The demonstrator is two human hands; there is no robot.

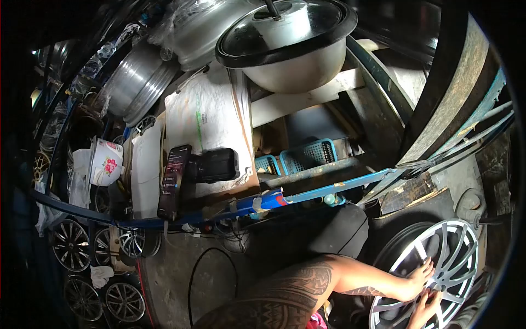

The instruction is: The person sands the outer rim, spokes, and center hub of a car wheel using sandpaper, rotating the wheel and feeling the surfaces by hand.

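A silver-and-dark multi-spoke alloy wheel [459, 241] stands tilted at the lower right. My left hand [419, 279], at the end of a tattooed arm, lies on its spokes close to the hub, fingers stretched out. Just below, my right hand [428, 308] is at the hub with its fingers bent together. Whatever is between those fingers is too small and shadowed to make out. The lower part of the wheel runs behind my hands and out of the frame.
A blue-edged rack holds a lidded pot [296, 68], a phone [174, 183], a black case [216, 165], a blue basket [308, 157] and a floral container [106, 163]. More wheels [125, 302] stand at the lower left. A black cable [192, 279] curves across the floor.
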